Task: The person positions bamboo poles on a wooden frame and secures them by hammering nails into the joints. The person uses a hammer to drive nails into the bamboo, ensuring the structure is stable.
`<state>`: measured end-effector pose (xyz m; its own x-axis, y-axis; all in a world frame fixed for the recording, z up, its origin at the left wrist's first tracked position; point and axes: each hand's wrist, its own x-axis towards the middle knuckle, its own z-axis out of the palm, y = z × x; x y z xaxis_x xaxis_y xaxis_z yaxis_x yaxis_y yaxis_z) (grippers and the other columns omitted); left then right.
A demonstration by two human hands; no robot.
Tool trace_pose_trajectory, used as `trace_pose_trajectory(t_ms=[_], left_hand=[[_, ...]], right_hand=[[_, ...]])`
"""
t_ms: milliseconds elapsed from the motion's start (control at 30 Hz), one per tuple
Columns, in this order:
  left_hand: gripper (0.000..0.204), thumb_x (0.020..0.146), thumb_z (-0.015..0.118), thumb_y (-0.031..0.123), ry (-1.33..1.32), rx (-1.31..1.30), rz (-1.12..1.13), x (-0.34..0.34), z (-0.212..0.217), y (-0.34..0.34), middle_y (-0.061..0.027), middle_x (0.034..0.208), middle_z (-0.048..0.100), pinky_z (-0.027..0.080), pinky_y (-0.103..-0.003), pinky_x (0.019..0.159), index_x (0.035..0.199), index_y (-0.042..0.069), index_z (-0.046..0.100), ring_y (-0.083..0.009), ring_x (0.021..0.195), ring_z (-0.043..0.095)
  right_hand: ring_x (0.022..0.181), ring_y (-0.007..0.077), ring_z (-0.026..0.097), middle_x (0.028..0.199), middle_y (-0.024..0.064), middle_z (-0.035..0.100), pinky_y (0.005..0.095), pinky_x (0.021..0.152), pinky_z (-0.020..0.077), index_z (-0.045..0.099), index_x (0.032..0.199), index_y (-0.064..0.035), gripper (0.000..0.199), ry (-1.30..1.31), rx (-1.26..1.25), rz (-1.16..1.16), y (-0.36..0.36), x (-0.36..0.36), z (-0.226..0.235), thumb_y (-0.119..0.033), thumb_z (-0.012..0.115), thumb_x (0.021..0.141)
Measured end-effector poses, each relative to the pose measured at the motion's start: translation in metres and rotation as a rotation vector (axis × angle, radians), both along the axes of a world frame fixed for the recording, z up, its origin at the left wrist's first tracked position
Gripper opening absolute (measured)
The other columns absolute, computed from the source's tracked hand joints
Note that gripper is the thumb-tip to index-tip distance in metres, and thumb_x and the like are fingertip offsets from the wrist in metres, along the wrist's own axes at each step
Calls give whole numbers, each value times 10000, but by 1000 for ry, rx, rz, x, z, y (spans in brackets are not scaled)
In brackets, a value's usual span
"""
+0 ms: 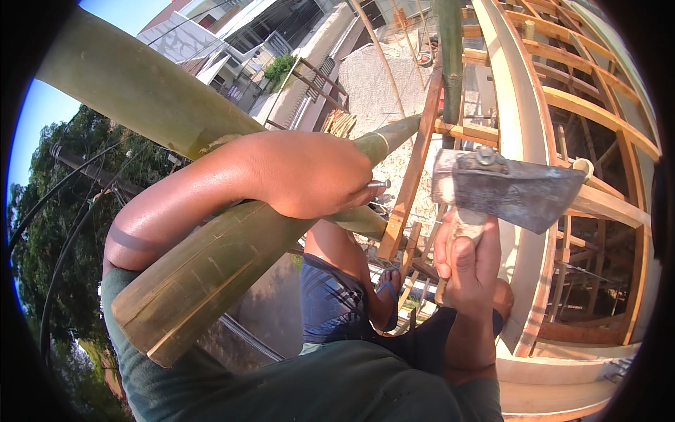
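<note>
My left arm reaches over a thick green bamboo pole (pixel 211 274), whose cut end points to the lower left. My left hand (pixel 316 172) is closed, its back toward me. A metal nail (pixel 380 184) sticks out from its fingers, which are mostly hidden. My right hand (pixel 472 257) grips the short wooden handle of a hatchet (pixel 524 186) just below its head. The hatchet is upright, its worn grey blade pointing right and its blunt end facing the left hand, apart from the nail.
Another thick bamboo pole (pixel 140 88) crosses at upper left. A wooden plank (pixel 416 162) slants between my hands. On the right runs a curved timber beam (pixel 520 91) beside a wooden frame (pixel 598 105). My sandalled foot (pixel 388 292) is high above sandy ground (pixel 380 77). Cables (pixel 56 190) hang left.
</note>
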<state>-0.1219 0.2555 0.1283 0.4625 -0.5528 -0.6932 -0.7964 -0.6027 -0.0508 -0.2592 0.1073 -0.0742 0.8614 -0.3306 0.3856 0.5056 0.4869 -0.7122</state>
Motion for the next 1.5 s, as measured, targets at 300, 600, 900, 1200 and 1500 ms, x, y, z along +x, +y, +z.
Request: trace_pose_trajectory(t_ms=[300,600,900,1200,1500], left_hand=[[357,1072,486,283,-5,4,26,-3,4,1,-260,876,687,508,-547,830,1085,-29,659,-472,908,658],[348,1061,504,280,-17,13,48,-5,6,5,-261,883,692,511,-541,832,1116,-22,667,-463,905,667],[322,1043,528,268,15,-25,-4,4,-1,4,-251,895,691,507,-549,838,1118,-13,665,-454,919,663],[301,1044,517,254,-30,-12,26,-7,4,9,-228,901,705,515,-536,832,1117,3,667,-449,916,667],[285,1037,516,242,-31,-12,67,-11,13,17,-222,892,706,519,-533,834,1065,6,674,-428,909,683]], right_hand=[[542,66,436,724,55,517,216,493,369,438,1295,19,509,57,-335,87,0,15,-3,-441,504,1087],[544,81,441,742,62,516,219,486,378,422,1277,14,495,3,-161,118,6,12,-10,-431,517,1083],[515,87,436,719,61,508,217,470,357,440,1260,-1,477,71,-167,14,-4,6,-5,-436,520,1081],[573,99,455,758,69,527,246,539,393,386,1444,4,554,-11,-42,68,-2,6,-3,-395,515,1082],[563,83,449,762,67,543,209,530,383,428,1384,25,527,-65,46,151,-9,6,2,-395,534,1082]])
